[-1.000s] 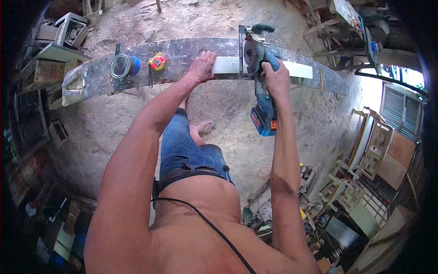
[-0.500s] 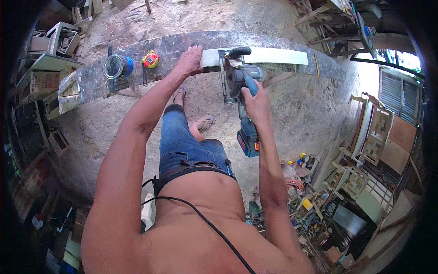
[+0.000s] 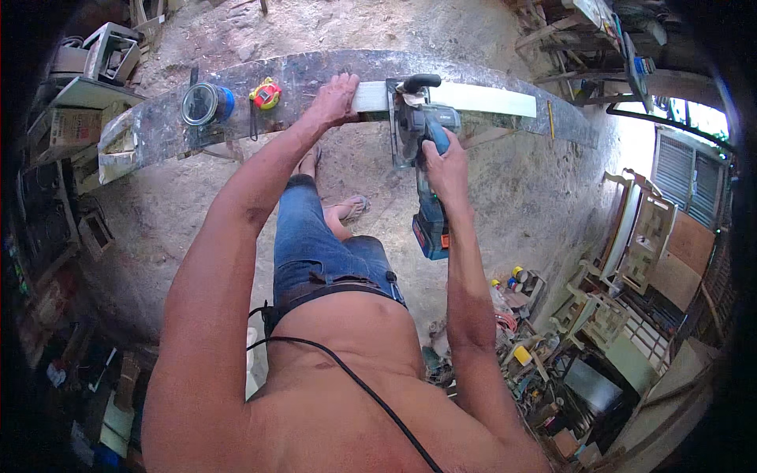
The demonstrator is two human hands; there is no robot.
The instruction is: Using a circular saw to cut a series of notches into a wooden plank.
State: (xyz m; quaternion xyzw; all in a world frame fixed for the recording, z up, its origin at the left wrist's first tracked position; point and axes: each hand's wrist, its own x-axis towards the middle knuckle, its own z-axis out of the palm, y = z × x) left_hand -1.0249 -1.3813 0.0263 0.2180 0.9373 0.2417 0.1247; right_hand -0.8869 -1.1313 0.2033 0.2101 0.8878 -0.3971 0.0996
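My left hand is curled over the left end of a white board lying on a long, stained plank bench. My right hand is closed on the handle of a teal and black cordless circular saw, whose base rests across the board, right of my left hand, with the battery hanging toward me. A yellow and red tape measure and a round can with a blue side lie left of my left hand. A thin yellow pencil lies beyond the board's right end. The blade's cutting edge is hidden.
Shelving and boxes crowd the left side, and wooden racks stand at upper right. Panels lean beside a louvred window. Clutter lies at lower right. A black cord crosses my bare torso.
Since a second ago the saw and my right hand have moved left along the board, closer to my left hand, which stays on the board. The view has shifted slightly.
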